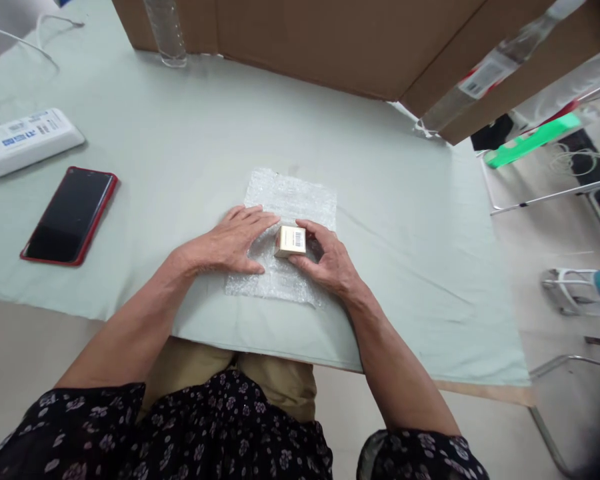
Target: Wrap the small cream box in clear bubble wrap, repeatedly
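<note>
A sheet of clear bubble wrap (293, 197) lies on the pale green cloth near the table's front edge. On its middle rests a small cream box (291, 241) with a barcode label on top. My right hand (329, 259) grips the box from the right, thumb at the near side and fingers at the far side. To the left of the box, my left hand (237, 241) lies over the left part of the wrap, its fingers and thumb spread, holding nothing.
A red-cased phone (70, 215) and a white device (33, 140) lie at the left. A large brown cardboard box (310, 43) spans the back of the cloth-covered table (410, 220). Beyond the right edge are metal frames and a stool (573, 291).
</note>
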Available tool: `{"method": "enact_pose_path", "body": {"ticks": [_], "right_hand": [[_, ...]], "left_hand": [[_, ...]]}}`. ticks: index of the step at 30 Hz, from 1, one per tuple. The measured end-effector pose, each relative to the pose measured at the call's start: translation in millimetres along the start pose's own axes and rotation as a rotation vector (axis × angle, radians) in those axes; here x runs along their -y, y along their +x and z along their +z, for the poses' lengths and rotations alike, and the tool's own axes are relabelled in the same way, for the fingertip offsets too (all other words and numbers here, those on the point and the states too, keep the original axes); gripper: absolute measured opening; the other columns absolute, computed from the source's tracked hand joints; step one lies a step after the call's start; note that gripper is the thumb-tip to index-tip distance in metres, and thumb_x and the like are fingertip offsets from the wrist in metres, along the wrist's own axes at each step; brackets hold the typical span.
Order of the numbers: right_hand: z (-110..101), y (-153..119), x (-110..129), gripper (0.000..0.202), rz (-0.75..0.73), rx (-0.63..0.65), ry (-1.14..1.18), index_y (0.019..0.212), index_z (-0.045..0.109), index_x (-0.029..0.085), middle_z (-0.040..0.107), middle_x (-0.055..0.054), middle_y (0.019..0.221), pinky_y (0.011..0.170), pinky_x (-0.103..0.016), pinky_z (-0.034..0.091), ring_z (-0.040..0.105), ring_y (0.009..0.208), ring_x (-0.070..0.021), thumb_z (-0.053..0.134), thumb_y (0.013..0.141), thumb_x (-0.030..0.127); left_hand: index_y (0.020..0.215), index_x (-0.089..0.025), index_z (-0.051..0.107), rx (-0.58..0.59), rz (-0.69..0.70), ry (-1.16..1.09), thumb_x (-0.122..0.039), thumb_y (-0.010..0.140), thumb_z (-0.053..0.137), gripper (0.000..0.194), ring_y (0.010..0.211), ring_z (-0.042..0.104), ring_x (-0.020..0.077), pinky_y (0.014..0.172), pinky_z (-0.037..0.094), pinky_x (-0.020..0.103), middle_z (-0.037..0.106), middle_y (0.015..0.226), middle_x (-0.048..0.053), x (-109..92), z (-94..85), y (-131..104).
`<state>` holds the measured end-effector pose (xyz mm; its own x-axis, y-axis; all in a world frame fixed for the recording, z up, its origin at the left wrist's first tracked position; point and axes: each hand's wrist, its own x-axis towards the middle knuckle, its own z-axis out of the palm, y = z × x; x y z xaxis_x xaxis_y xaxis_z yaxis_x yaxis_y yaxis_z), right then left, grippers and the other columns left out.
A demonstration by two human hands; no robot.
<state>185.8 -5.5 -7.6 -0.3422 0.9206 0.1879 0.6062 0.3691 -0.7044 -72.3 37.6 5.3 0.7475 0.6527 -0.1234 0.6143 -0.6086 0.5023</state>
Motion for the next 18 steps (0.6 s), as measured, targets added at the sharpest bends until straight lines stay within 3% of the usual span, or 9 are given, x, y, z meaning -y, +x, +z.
{"method": "enact_pose_path", "body": {"ticks": [7, 12, 15, 18], "right_hand": [[2.1, -0.1, 1.2, 0.057, 0.032, -0.039, 0.125, 0.134, 0.06, 0.027, 0.069, -0.009, 0.132, 0.106, -0.053, 0.048, 0.066, 0.116, -0.0301, 0.075, 0.081, 0.039], [-6.2, -2.4, 14.3, 0.051, 0.157, -0.052, 0.348, 0.13, 0.063, 0.024, 0.075, -0.006, 0.109, 0.092, -0.042, 0.054, 0.07, 0.101, -0.0247, 0.066, 0.089, 0.054], [-8.7, -0.7, 16.2, 0.044, 0.194, -0.021, 0.246, 0.116, 0.071, 0.023, 0.075, -0.005, 0.093, 0.085, -0.042, 0.055, 0.07, 0.087, -0.0234, 0.061, 0.091, 0.057], [-11.5, 1.4, 12.7, 0.037, 0.157, -0.167, -0.02, 0.107, 0.075, 0.024, 0.075, -0.008, 0.105, 0.09, -0.047, 0.054, 0.069, 0.085, -0.0239, 0.061, 0.092, 0.054]], "left_hand": [[0.158, -0.024, 0.026, -0.007, 0.026, -0.015, -0.06, 0.079, 0.071, 0.098, 0.157, 0.017, 0.037, 0.127, 0.014, 0.055, 0.031, 0.167, 0.013, 5.7, 0.3, -1.6], [0.158, -0.025, 0.026, -0.009, 0.03, -0.007, -0.061, 0.08, 0.071, 0.097, 0.157, 0.017, 0.0373, 0.127, 0.014, 0.055, 0.031, 0.167, 0.011, 4.7, -0.1, -1.8], [0.158, -0.024, 0.026, 0.004, 0.02, 0.0, -0.059, 0.081, 0.07, 0.095, 0.157, 0.018, 0.036, 0.127, 0.013, 0.054, 0.03, 0.168, 0.012, 3.3, -0.8, -1.7], [0.159, -0.024, 0.025, 0.013, 0.015, 0.005, -0.056, 0.081, 0.071, 0.096, 0.158, 0.017, 0.0351, 0.128, 0.012, 0.053, 0.029, 0.168, 0.012, 2.5, -0.8, -1.5]]}}
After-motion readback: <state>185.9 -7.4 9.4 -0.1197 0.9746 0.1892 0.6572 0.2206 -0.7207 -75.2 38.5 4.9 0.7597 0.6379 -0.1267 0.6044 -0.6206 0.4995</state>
